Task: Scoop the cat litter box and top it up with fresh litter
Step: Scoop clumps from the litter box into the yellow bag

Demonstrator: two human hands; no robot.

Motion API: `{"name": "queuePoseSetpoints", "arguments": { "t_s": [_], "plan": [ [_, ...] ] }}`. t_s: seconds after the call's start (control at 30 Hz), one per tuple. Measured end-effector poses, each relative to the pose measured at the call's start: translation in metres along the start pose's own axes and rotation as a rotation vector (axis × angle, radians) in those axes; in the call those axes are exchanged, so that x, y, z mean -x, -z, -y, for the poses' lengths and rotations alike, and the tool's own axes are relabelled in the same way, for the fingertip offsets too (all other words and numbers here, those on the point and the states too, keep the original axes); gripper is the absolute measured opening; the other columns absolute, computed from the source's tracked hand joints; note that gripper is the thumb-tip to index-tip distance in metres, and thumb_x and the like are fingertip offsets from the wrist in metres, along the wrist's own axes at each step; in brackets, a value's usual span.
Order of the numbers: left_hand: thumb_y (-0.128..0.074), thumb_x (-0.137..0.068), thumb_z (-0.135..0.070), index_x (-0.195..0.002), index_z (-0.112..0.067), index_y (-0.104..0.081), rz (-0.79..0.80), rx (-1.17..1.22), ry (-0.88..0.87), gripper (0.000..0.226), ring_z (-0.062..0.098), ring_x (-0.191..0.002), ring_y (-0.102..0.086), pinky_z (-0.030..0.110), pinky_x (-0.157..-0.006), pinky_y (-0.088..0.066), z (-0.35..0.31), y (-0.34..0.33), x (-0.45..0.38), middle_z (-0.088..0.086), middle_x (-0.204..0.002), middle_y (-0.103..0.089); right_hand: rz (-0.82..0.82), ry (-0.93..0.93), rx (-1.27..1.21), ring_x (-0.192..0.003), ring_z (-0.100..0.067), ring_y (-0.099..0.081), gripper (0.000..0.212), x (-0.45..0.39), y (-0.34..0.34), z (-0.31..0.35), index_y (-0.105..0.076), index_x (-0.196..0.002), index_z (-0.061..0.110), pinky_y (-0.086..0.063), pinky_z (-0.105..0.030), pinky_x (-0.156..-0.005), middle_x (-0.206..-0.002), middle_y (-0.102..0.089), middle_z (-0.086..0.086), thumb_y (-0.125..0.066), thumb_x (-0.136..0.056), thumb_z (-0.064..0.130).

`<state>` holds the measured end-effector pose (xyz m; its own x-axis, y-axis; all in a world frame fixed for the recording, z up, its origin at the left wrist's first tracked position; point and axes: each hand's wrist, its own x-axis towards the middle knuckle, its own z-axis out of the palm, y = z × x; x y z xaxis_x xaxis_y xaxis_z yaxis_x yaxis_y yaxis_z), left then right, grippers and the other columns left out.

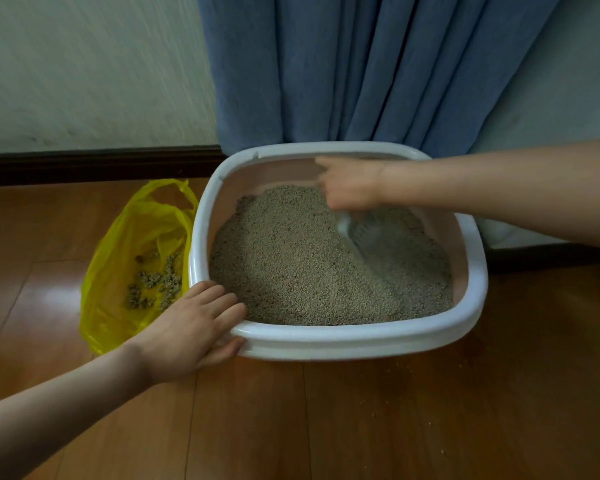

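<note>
A litter box [361,336] with a white rim and pink inner walls stands on the wooden floor, filled with grey-brown litter [302,265]. My right hand [352,183] reaches in from the right and grips the handle of a white slotted scoop [362,230], whose blade is dug into the litter at the right side. My left hand [191,329] lies flat on the box's near left corner, fingers over the rim and thumb against the outer wall. The scoop's handle is hidden inside my fist.
A yellow plastic bag [125,258] lies open on the floor just left of the box, holding several clumps of used litter [155,285]. A blue curtain [361,71] hangs behind the box. A dark skirting board [94,166] runs along the wall. Loose grains dot the floor at right.
</note>
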<state>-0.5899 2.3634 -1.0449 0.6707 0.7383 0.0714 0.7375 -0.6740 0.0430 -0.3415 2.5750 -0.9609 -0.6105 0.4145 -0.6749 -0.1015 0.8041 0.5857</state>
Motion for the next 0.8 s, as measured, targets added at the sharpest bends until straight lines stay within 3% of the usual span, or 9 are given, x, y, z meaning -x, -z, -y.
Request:
{"name": "queuePoseSetpoints", "arguments": {
  "t_s": [0.1, 0.17, 0.27, 0.37, 0.57, 0.63, 0.7, 0.8],
  "plan": [
    [-0.03, -0.1, -0.048, -0.086, -0.017, -0.056, -0.006, 0.003, 0.003, 0.043, 0.022, -0.076, -0.051, 0.032, -0.079, -0.037, -0.001, 0.0, 0.0, -0.002, -0.083, -0.052, -0.238, -0.159, 0.049, -0.09, -0.016, -0.051, 0.009, -0.003, 0.014, -0.016, -0.068, -0.085, 0.023, -0.029, -0.039, -0.097, -0.08, -0.06, 0.006, -0.066, -0.087, 0.032],
    [-0.03, -0.1, -0.048, -0.086, -0.018, -0.055, -0.009, 0.006, -0.002, 0.042, 0.022, -0.076, -0.05, 0.032, -0.08, -0.038, -0.001, 0.0, 0.0, -0.002, -0.082, -0.052, -0.289, -0.201, 0.021, -0.083, -0.015, -0.049, 0.013, -0.003, 0.022, -0.02, -0.068, -0.082, 0.022, -0.028, -0.038, -0.095, -0.075, -0.055, 0.006, -0.066, -0.087, 0.034],
    [-0.032, -0.1, -0.047, -0.086, -0.018, -0.054, -0.012, 0.006, -0.006, 0.039, 0.021, -0.076, -0.05, 0.032, -0.081, -0.038, -0.001, 0.002, 0.0, -0.003, -0.082, -0.051, -0.203, -0.053, -0.194, -0.084, -0.011, -0.052, 0.024, -0.006, 0.03, -0.013, -0.062, -0.071, 0.028, -0.02, -0.038, -0.104, -0.079, -0.059, 0.011, -0.069, -0.08, 0.05],
    [-0.032, -0.1, -0.047, -0.088, -0.019, -0.055, -0.006, 0.01, -0.006, 0.038, 0.02, -0.077, -0.05, 0.033, -0.082, -0.039, -0.001, 0.002, 0.0, -0.003, -0.083, -0.052, -0.088, 0.029, -0.287, -0.091, -0.01, -0.056, 0.03, -0.012, 0.034, 0.003, -0.054, -0.062, 0.03, -0.011, -0.045, -0.116, -0.083, -0.064, 0.011, -0.07, -0.076, 0.051],
    [-0.032, -0.1, -0.047, -0.09, -0.02, -0.054, 0.004, 0.016, 0.0, 0.037, 0.019, -0.079, -0.049, 0.032, -0.084, -0.039, -0.002, 0.003, 0.0, -0.004, -0.085, -0.052, -0.219, -0.261, -0.026, -0.086, -0.018, -0.05, 0.008, -0.023, 0.042, -0.019, -0.069, -0.089, 0.022, -0.026, -0.042, -0.104, -0.087, -0.066, 0.004, -0.062, -0.09, 0.023],
    [-0.032, -0.1, -0.047, -0.09, -0.02, -0.055, 0.007, 0.016, 0.001, 0.037, 0.019, -0.079, -0.05, 0.032, -0.084, -0.039, -0.001, 0.003, 0.0, -0.004, -0.085, -0.053, -0.256, -0.334, 0.01, -0.083, -0.018, -0.043, 0.01, -0.023, 0.041, -0.022, -0.069, -0.091, 0.019, -0.028, -0.043, -0.103, -0.089, -0.066, 0.003, -0.059, -0.091, 0.018],
    [-0.032, -0.1, -0.047, -0.089, -0.02, -0.055, 0.007, 0.014, 0.001, 0.037, 0.019, -0.079, -0.05, 0.032, -0.083, -0.039, -0.001, 0.003, 0.0, -0.004, -0.084, -0.053, -0.243, -0.392, 0.0, -0.087, -0.019, -0.047, 0.009, -0.025, 0.037, -0.017, -0.069, -0.092, 0.02, -0.031, -0.043, -0.101, -0.092, -0.068, 0.002, -0.061, -0.09, 0.019],
    [-0.034, -0.099, -0.047, -0.09, -0.02, -0.055, 0.009, 0.012, -0.003, 0.036, 0.02, -0.079, -0.05, 0.033, -0.084, -0.039, -0.001, 0.002, 0.0, -0.004, -0.085, -0.053, -0.293, -0.455, -0.031, -0.08, -0.02, -0.052, 0.001, -0.017, 0.034, -0.003, -0.071, -0.082, 0.02, -0.037, -0.044, -0.096, -0.081, -0.068, 0.003, -0.071, -0.081, 0.021]
  ]
}}
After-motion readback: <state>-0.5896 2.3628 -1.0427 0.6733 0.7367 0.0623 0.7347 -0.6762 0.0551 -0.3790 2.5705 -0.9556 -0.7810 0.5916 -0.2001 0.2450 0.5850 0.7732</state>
